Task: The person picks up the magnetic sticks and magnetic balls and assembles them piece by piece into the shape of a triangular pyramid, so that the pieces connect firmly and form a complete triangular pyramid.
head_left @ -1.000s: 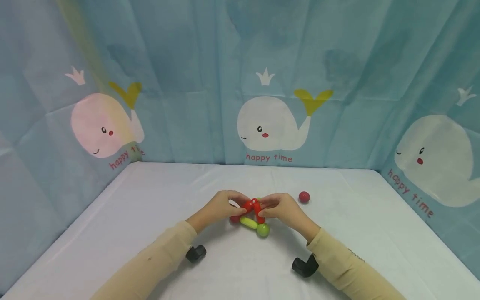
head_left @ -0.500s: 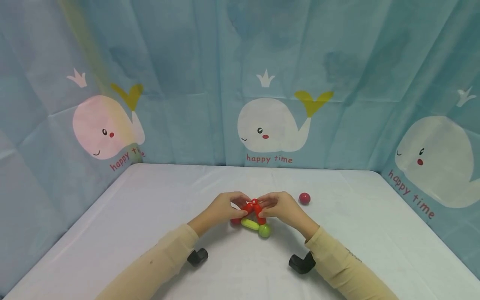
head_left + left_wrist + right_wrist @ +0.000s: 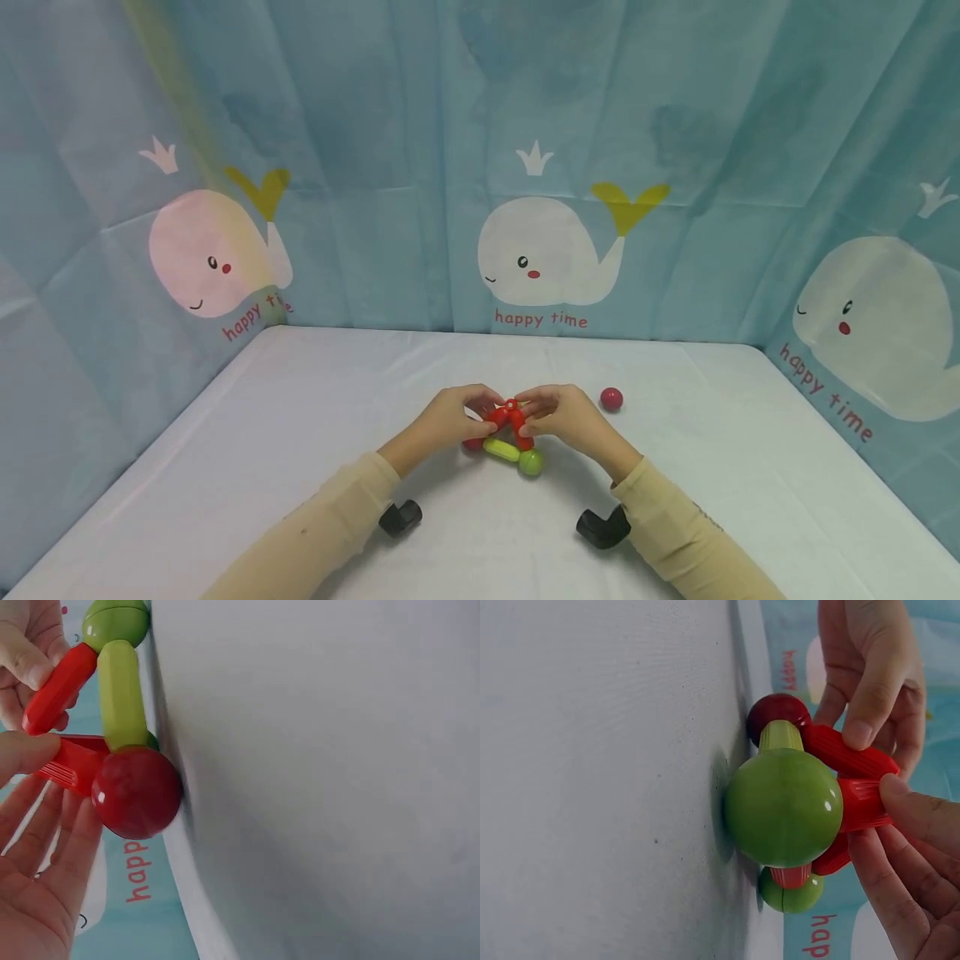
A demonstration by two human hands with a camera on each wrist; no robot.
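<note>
A frame of magnetic balls and rods stands mid-table. My left hand (image 3: 450, 417) pinches a red rod (image 3: 71, 765) that rises from a dark red ball (image 3: 137, 793). Another red rod (image 3: 862, 804) is pinched between the thumb and fingers of my right hand (image 3: 561, 412); it slants up from a green ball (image 3: 784, 808). The rods lean together, their upper ends close in the head view. A yellow-green rod (image 3: 502, 450) joins the two balls along the front. Behind, in the right wrist view, a second green ball (image 3: 791, 892) shows, with more red rod pieces partly hidden.
A loose red ball (image 3: 611, 399) lies on the white table (image 3: 675, 483), beyond my right hand. Black wrist mounts (image 3: 602, 528) hang below both forearms. A blue curtain (image 3: 390, 250) with whale prints surrounds the table's back and sides.
Both hands keep their hold on the red rods, with only slight shifts at the top of the frame. The head view has moved a little. The loose red ball stays where it was.
</note>
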